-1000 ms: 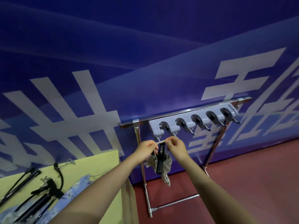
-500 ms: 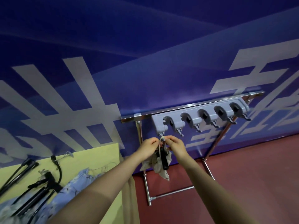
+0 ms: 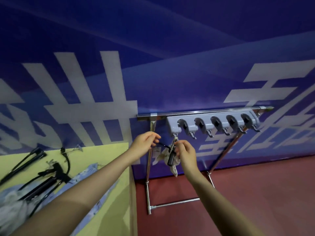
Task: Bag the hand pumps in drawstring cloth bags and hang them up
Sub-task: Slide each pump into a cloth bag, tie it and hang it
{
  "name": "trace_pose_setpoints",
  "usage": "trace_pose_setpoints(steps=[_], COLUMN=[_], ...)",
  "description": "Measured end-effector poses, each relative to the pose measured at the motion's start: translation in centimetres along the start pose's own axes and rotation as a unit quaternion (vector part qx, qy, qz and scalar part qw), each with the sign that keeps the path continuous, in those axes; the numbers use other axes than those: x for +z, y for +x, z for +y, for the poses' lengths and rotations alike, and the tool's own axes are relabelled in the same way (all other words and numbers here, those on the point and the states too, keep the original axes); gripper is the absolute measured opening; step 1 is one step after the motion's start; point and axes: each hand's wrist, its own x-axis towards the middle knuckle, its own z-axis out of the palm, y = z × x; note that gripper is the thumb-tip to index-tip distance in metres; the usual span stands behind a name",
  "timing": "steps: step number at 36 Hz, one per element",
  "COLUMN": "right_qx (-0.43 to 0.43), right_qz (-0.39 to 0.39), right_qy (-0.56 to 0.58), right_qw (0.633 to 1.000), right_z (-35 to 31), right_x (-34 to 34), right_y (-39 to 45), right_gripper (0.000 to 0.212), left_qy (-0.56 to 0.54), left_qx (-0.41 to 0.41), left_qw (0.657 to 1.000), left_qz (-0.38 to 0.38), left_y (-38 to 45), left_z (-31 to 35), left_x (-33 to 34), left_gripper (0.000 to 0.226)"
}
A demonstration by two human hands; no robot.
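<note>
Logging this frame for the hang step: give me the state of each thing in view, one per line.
cloth bag: hanging below the leftmost hook, pump sticking out
hook rack: other four hooks bare
left hand: pinching a black part, likely the pump's hose
right hand: gripping the bag at its cord
spare pumps: lying on the yellow table, unbagged

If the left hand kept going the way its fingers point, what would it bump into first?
Probably the right hand, beside the bagged pump under the grey hook rack. The left hand points right, though depth is unclear.

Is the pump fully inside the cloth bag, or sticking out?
Sticking out. The black pump shows above the cloth bag, which hangs by its drawstring from the rack's leftmost hook.
</note>
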Motion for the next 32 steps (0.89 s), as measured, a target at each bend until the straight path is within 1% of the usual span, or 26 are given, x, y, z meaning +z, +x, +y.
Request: trace_pose_setpoints(steps=[3, 6, 11, 15, 17, 19, 21, 24, 26, 28, 31, 32], right_qx=[0.011, 0.026, 0.052, 0.048, 0.057, 0.067, 0.080, 0.086, 0.077, 0.079, 0.091, 0.092], right_qz=[-0.096, -0.171, -0.277, -0.355, -0.374, -0.391, -0.415, -0.450, -0.447, -0.429, -0.414, -0.415], right_qy=[-0.031, -0.064, -0.108, -0.144, -0.150, -0.162, -0.180, -0.223, -0.259, -0.286, -0.300, -0.301], right_qw=[0.995, 0.983, 0.953, 0.922, 0.914, 0.904, 0.888, 0.861, 0.853, 0.853, 0.855, 0.854], right_z=[0.2, 0.7, 2.4, 2.9, 3.2, 3.4, 3.8, 4.3, 5.1, 6.0, 7.1, 7.4], right_x=[3.2, 7.3, 14.3, 19.7, 22.4, 24.5, 26.5, 29.4, 31.1, 32.3, 34.0, 34.7], right_y=[-2.0, -3.9, -7.9, -11.1, -12.7, -14.1, -15.5, -17.5, -18.7, -19.7, -21.4, -22.3], right_gripper=[0.028, 0.032, 0.036, 0.036, 0.037, 0.035, 0.032, 0.026, 0.025, 0.024, 0.019, 0.022], left_qy=[-0.016, -0.036, -0.043, -0.011, 0.018, 0.048, 0.074, 0.085, 0.091, 0.107, 0.123, 0.125], left_qx=[-0.008, -0.031, -0.108, -0.182, -0.202, -0.204, -0.204, -0.212, -0.232, -0.257, -0.287, -0.291], left_qw=[0.999, 0.995, 0.981, 0.965, 0.959, 0.955, 0.952, 0.945, 0.942, 0.940, 0.931, 0.929], left_qz=[0.045, 0.089, 0.155, 0.188, 0.201, 0.208, 0.217, 0.236, 0.224, 0.197, 0.187, 0.191], left_y=[-3.1, -6.4, -13.3, -18.5, -20.6, -22.3, -24.0, -26.5, -28.0, -29.3, -30.9, -31.5], left_z=[-1.7, -4.5, -10.5, -15.2, -17.3, -19.2, -21.2, -22.8, -23.6, -24.9, -26.4, -27.0], left_x=[-3.3, -6.9, -13.3, -18.3, -21.0, -23.6, -26.1, -29.4, -31.4, -33.1, -35.4, -36.3], left_gripper=[0.035, 0.034, 0.035, 0.030, 0.031, 0.025, 0.020, 0.021, 0.017, 0.015, 0.024, 0.026])
